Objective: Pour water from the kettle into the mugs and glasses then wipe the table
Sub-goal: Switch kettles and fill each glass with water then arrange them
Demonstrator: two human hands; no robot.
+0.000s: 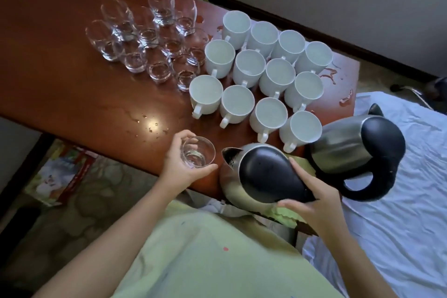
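Hands (183, 167) on glass (198, 155); kettle (261, 174)

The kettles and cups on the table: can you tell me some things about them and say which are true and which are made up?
1. There are two kettles: near kettle, far kettle. True.
2. The left hand holds a white mug. False: it holds a glass.
3. The right hand rests on the near kettle. True.
4. The white mugs lie tipped over. False: they stand upright.
5. Spilled water lies on the table. True.
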